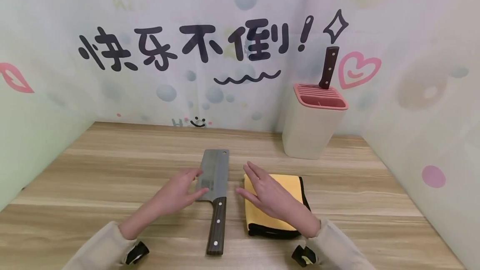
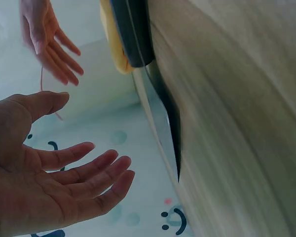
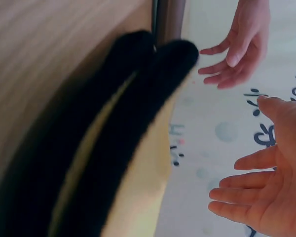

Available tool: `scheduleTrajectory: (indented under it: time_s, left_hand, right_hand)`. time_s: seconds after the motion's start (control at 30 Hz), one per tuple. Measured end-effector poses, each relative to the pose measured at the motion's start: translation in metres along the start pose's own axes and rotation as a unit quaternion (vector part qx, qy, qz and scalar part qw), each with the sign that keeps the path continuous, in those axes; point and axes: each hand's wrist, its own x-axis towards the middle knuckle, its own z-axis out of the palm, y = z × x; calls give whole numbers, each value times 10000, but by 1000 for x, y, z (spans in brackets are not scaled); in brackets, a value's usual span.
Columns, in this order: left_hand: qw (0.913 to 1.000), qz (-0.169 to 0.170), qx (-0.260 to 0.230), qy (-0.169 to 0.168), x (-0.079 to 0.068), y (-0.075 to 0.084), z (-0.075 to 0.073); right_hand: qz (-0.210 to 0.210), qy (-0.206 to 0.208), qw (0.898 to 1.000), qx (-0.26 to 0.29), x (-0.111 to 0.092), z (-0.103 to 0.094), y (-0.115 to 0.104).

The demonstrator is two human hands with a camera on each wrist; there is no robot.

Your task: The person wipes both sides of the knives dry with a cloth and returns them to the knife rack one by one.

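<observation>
Hovering left hand (image 1: 176, 191): hung released, fingers relaxed, beside and partly over the cleaver, lower left of centre.
Right hand (image 1: 271, 196): hung released above the cloth, lower right of centre.
Cleaver (image 1: 219, 204): lay flat at lower centre, handle toward the bottom edge.
Cloth (image 1: 259, 218): lay folded, yellow with black edging.
Knife block (image 1: 309, 130): stood upper right, holding a dark-handled knife (image 1: 329, 69).

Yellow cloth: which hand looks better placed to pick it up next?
Probably the right hand: it hovers, open, above the yellow cloth, while the left hand is farther away, near the cleaver.
</observation>
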Motion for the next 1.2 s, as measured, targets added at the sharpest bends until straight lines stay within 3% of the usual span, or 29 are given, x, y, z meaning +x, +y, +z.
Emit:
scheduleTrajectory:
  time_s: [0.4,0.63,0.97,1.1,1.2]
  left_hand:
    - [9961,-77,-182,-855,1,5,18]
    - [9952,-262,-146,-934,-2,11,24]
    - [9937,-226,-49,-1093,-5,16,32]
    - [9905,-277,-436,-1278,-3,15,33]
    - [9833,-384,-893,-1539,-1,14,34]
  right_hand:
    - [-527,-513,9973,-53,15,22,-13]
    - [-770,-611,9948,-278,17,35,-17]
    - [-597,-658,9950,-458,19,44,-25]
    - [-261,-779,9965,-162,19,43,-29]
    - [99,-928,9955,159,19,43,-32]
